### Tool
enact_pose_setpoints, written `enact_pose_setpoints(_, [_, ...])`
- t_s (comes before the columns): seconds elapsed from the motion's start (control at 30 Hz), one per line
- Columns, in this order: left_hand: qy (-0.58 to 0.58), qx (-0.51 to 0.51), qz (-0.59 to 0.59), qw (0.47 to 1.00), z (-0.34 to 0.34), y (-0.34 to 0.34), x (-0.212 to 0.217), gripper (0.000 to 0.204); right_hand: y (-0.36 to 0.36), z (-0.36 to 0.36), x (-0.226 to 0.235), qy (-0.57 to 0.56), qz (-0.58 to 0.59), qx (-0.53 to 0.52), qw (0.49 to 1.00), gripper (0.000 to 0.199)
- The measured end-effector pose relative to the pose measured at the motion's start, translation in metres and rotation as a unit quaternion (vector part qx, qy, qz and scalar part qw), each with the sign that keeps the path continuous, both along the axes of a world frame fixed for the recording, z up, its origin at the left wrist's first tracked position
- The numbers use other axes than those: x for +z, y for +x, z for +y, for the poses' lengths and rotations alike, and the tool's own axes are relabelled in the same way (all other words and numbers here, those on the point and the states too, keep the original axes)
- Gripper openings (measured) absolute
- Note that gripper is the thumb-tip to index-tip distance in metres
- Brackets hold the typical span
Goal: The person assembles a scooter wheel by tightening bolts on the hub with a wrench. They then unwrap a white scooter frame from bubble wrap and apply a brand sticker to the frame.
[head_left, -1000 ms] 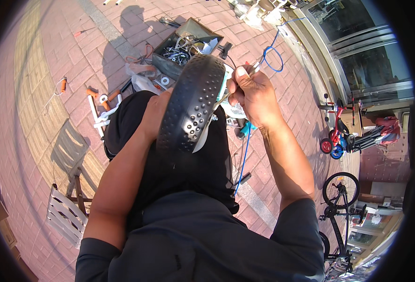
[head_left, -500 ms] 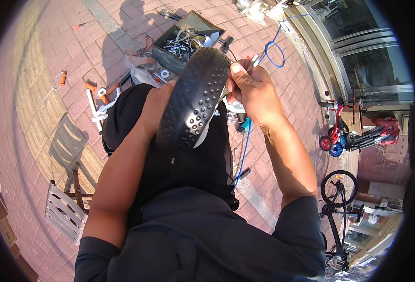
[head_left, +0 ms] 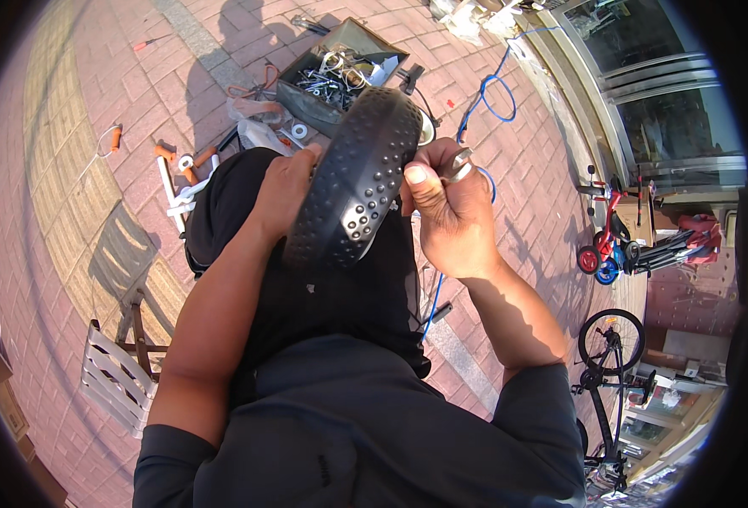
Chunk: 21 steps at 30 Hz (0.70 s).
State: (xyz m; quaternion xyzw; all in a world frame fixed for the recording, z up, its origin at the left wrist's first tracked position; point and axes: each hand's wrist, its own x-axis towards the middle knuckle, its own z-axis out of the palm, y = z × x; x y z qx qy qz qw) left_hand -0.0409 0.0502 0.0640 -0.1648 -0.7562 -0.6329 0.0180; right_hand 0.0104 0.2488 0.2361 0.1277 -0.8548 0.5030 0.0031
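Observation:
A small wheel with a black knobbly tyre stands upright over my lap, its tread toward me. My left hand grips it from the left side, with the fingertips hidden behind the tyre. On the other side my right hand is closed around a silver wrench, whose open jaw sticks out above the fist. The thumb is near the wheel's right side. The rest of the wrench and the wheel's hub are mostly hidden by the hand and the tyre.
Beyond the wheel sits a metal toolbox full of loose tools. White frame parts with orange grips lie at the left. A blue hose runs over the brick paving. A slatted chair stands lower left; a bicycle stands right.
My right hand has drawn back toward me and slightly right, taking the wrench away from the wheel's upper right. The wheel and my left hand have barely moved.

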Motion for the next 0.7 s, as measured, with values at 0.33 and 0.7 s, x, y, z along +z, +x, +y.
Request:
enact_pose_setpoints(0.33, [-0.070, 0.024, 0.024, 0.997, -0.003, 0.000, 0.002, 0.029, 0.039, -0.013, -0.030, 0.067, 0.191, 0.052, 0.978, 0.027])
enact_pose_setpoints(0.7, [-0.002, -0.033, 0.016, 0.999, -0.005, 0.002, 0.012, 0.037, 0.070, -0.003, -0.042, 0.141, 0.360, 0.155, 0.909, 0.031])
